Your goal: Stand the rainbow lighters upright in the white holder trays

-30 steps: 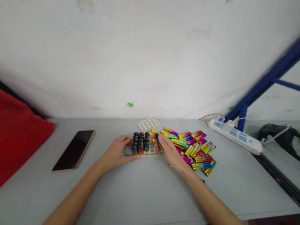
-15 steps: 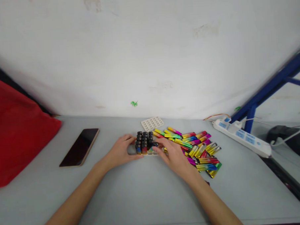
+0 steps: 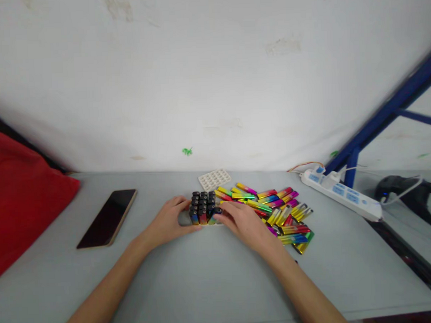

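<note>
A small tray packed with upright black-capped lighters (image 3: pixel 203 207) stands on the grey table. My left hand (image 3: pixel 167 222) curls around the tray's left side, fingers bent against it. My right hand (image 3: pixel 244 220) lies palm down at the tray's right side, its fingertips on a lighter in the tray's near right corner. A heap of loose rainbow-coloured lighters (image 3: pixel 279 211) lies just right of the tray, partly under my right hand.
An empty white tray (image 3: pixel 214 178) lies behind the filled one. A dark phone (image 3: pixel 108 217) rests to the left, a red cloth bag (image 3: pixel 20 194) at the far left. A white power strip (image 3: pixel 340 195) and a blue frame (image 3: pixel 385 116) are on the right.
A second ago my right hand held a lighter tilted above the tray's right edge. It has lowered the lighter into the tray and now rests flat over that corner. My left hand stayed put.
</note>
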Motion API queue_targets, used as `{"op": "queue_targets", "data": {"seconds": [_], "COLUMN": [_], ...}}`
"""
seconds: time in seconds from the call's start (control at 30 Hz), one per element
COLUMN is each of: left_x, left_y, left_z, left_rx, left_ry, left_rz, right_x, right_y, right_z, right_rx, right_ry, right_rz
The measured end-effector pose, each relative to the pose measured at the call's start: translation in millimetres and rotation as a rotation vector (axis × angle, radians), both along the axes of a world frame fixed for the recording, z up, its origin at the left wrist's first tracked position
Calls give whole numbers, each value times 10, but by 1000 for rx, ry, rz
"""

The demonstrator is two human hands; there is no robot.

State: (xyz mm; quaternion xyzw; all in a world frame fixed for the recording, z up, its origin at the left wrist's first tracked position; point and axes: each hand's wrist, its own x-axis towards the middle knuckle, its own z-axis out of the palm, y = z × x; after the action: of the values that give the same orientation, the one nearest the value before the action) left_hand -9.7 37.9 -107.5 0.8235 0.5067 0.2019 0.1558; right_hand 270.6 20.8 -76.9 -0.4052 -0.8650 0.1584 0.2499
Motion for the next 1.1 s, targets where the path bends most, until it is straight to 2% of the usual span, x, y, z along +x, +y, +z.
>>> {"op": "queue_targets", "data": {"seconds": [0.13, 0.3, 0.4, 0.47, 0.57, 0.63, 0.77, 0.87, 0.97, 1.03, 1.1], "left_x": [2, 7, 0, -9, -22, -25, -15, -13, -37, -68, -102], "left_y": [2, 10, 19, 26, 33, 33, 22, 20, 27, 30, 26], "left_z": [13, 27, 14, -2, -19, -18, 2, 9, 17, 36, 63], "left_rx": [6, -19, -9, 5, 27, 33, 35, 40, 23, 3, 1], "left_ry": [-11, -27, -32, -32, -30, -25, -17, -7, 6, 7, 8], "left_rz": [13, 2, 11, 12, 8, 11, 2, -2, -21, -51, -75], "right_x": [-54, -136, 34, 225, 494, 604, 648, 620, 604, 592, 566], "right_y": [12, 23, 98, 181, 322, 391, 421, 389, 370, 370, 372], "right_z": [50, 54, 29, -13, -116, -182, -232, -208, -175, -157, -140], "right_rx": [34, -10, 9, 78, 117, 78, 5, 12, 71, 96, 44], "right_ry": [-89, -191, -74, -29, -103, -163, -185, -178, -22, 182, 424], "right_rz": [40, -72, -71, -151, -321, -361, -387, -403, -381, -372, -382]}}
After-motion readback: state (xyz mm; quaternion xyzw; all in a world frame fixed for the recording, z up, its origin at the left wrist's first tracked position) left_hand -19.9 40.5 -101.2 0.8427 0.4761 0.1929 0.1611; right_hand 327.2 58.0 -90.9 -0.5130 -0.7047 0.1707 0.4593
